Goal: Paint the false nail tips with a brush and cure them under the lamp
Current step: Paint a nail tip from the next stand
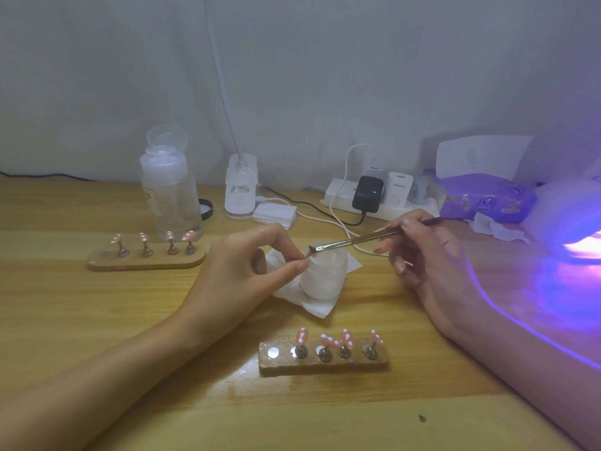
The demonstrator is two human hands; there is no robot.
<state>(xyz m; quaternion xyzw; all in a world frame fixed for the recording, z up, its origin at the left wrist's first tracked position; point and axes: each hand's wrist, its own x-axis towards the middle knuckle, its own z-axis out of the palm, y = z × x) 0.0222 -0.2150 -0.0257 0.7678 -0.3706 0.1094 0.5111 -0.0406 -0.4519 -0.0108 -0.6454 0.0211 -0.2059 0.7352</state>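
Your left hand [247, 268] pinches a nail tip [307, 255] steady for the brush [357, 239] that your right hand [422, 255] grips.

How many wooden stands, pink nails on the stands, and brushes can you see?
Wooden stands: 2
Pink nail tips on the stands: 8
Brush: 1
Total: 11

A: Anything you can read from where you sit?
B: Only "PISEN", grey letters on the white charger [399, 187] in your power strip [338, 194]. Labels on the bottle [170, 196] and desk lamp base [240, 190] are too blurred.
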